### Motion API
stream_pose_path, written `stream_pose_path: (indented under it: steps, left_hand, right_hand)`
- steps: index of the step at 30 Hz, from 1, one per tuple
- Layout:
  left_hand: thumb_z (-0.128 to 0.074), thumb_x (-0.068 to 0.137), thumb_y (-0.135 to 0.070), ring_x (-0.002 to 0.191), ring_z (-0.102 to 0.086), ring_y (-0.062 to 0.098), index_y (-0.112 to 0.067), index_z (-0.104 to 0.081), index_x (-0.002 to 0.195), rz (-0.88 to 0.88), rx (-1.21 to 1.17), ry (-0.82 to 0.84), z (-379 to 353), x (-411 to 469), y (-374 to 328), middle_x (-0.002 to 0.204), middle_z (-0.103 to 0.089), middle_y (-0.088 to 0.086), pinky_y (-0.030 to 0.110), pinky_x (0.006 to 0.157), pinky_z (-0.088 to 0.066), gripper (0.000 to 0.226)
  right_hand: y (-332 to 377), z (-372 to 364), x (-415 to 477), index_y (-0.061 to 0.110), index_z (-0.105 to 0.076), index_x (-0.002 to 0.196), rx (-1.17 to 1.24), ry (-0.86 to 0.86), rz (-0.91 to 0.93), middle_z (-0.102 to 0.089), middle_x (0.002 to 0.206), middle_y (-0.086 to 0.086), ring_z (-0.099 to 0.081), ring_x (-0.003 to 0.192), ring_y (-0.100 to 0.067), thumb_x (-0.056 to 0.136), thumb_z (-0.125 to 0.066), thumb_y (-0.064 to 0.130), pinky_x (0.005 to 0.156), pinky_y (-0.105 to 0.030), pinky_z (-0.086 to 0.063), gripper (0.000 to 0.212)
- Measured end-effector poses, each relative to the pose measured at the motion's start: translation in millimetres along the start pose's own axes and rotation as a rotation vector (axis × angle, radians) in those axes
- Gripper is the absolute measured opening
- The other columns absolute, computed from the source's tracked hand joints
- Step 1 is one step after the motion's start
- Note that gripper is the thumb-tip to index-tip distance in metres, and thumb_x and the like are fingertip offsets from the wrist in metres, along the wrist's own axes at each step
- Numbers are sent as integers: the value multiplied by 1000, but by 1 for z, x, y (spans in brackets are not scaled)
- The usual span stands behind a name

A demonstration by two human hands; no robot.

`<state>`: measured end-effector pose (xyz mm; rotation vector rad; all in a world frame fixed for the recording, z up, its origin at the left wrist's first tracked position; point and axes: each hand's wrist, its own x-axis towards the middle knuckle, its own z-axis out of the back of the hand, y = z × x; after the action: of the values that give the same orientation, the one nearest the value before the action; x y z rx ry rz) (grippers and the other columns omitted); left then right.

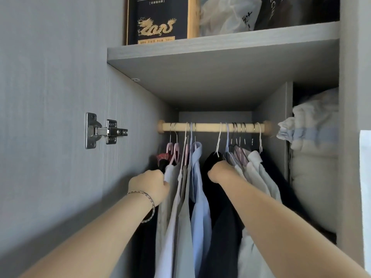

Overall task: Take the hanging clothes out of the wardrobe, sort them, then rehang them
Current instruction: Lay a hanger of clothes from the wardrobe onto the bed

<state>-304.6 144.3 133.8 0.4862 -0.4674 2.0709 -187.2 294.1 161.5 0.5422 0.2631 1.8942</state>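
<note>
A wooden rail (pixel 208 127) runs across the wardrobe with several hangers hooked on it. On the left hang pale grey and light blue shirts (pixel 197 189); a dark garment (pixel 218 213) hangs in the middle and whitish shirts (pixel 259 177) on the right. My left hand (pixel 149 185), with a bracelet on its wrist, grips the edge of the leftmost pale shirt (pixel 170 183). My right hand (pixel 219 171) reaches between the dark garment and the whitish shirts, its fingers curled round the shoulder of the dark garment; the fingertips are hidden in the cloth.
The open grey door (pixel 50 117) with a metal hinge (pixel 104 131) stands at the left. A shelf (pixel 220 47) above holds a black box with a gold dragon (pixel 156 21) and plastic bags. Folded bedding (pixel 315 157) fills the right compartment.
</note>
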Motion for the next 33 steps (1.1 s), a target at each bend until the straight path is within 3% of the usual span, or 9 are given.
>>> stream_pose_path:
  steps: [6, 12, 16, 19, 22, 24, 28, 30, 33]
  left_hand:
    - [-35, 96, -31, 68, -49, 21, -17, -36, 62, -4, -39, -35, -9, 14, 9, 61, -41, -4, 25, 57, -34, 37]
    - [-33, 97, -29, 79, -54, 23, -16, -53, 100, -89, 17, -38, -4, 14, 4, 88, -58, 2, 26, 62, -35, 24]
    - [-35, 96, -25, 59, -46, 18, -16, -39, 89, -123, -28, -126, 0, 9, 0, 63, -41, -5, 23, 46, -24, 13]
    - [-36, 96, -25, 59, -44, 18, -16, -37, 86, -173, -73, -141, 5, 0, -9, 71, -48, -2, 25, 50, -28, 14]
    - [-38, 95, -27, 74, -46, 20, -14, -44, 85, -213, -72, -63, 7, -16, -21, 91, -46, 3, 26, 63, -36, 18]
    - [-39, 95, -27, 68, -44, 18, -12, -45, 77, -232, -61, 19, 8, -34, -27, 77, -43, -1, 24, 60, -34, 25]
    - [-39, 94, -27, 64, -47, 16, -16, -39, 65, -292, -50, 142, 4, -88, -38, 67, -47, -3, 22, 51, -28, 31]
    - [-40, 94, -27, 67, -47, 17, -16, -39, 67, -315, -39, 170, 3, -119, -45, 67, -46, -3, 22, 51, -27, 29]
    - [-42, 93, -26, 72, -48, 21, -16, -47, 75, -309, -56, 221, -3, -170, -61, 68, -46, -2, 22, 50, -28, 21]
  right_hand:
    - [-2, -14, 12, -3, -55, 120, 310, -136, -106, -59, 125, -19, -56, 115, -35, 95, -47, 20, 90, -33, -47, 35]
    - [14, 17, -3, -2, -50, 125, 339, -209, -71, -58, 124, -17, -57, 113, -32, 96, -47, 23, 82, -30, -45, 38]
    - [19, 32, -30, -2, -53, 120, 303, -240, -29, -60, 121, -17, -57, 112, -32, 96, -48, 23, 77, -27, -43, 35]
    - [10, 34, -58, 3, -58, 108, 293, -205, 31, -61, 118, -18, -59, 105, -32, 95, -48, 19, 69, -26, -36, 23]
    - [-11, 36, -96, 0, -59, 114, 282, -152, 34, -61, 119, -19, -47, 69, -19, 91, -49, 16, 65, -28, -37, 29]
    - [-30, 39, -126, 1, -57, 116, 263, -108, 18, -61, 116, -17, -42, 61, -15, 90, -51, 14, 62, -28, -38, 29]
    - [-70, 44, -187, 11, -54, 80, 186, 4, -87, -57, 80, -8, -45, 64, -18, 84, -54, 11, 56, -24, -34, 5]
    - [-92, 40, -216, 11, -39, 63, 161, 29, -128, -43, 68, -2, -43, 63, -19, 84, -54, 11, 52, -23, -31, 26]
    - [-128, 33, -268, 13, -37, 61, 204, 27, -160, -40, 63, 0, -40, 58, -18, 80, -56, 11, 51, -22, -30, 27]
